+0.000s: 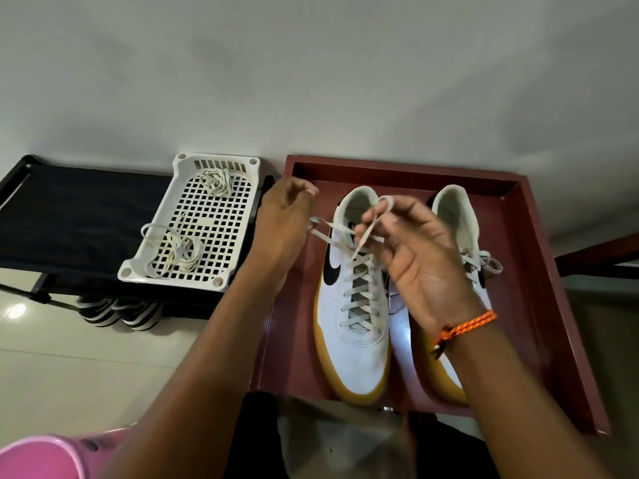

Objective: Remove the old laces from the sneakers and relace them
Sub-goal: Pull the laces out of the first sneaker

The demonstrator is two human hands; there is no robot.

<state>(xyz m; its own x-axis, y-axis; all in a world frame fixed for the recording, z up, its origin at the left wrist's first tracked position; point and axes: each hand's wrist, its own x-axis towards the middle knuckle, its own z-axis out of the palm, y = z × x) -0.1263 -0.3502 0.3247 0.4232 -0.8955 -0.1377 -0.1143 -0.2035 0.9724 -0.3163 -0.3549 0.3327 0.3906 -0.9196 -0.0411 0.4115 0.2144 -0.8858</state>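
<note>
Pink plastic stool sits nearest. Pale flat lace ends are pinched by left hand and right hand, likely for tying the white gum-soled sneaker.

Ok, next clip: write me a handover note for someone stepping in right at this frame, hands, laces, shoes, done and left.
Left hand pinches one end of the lace; right hand holds the other end as a loop.
Both sneakers sit in the red tray. Left sneaker is laced through its eyelets; its bow is not yet tied.
Right sneaker shows a bow, partly hidden by the right hand.
Two loose bundles of laces lie in the white basket.
Left: finish the bow.
</note>
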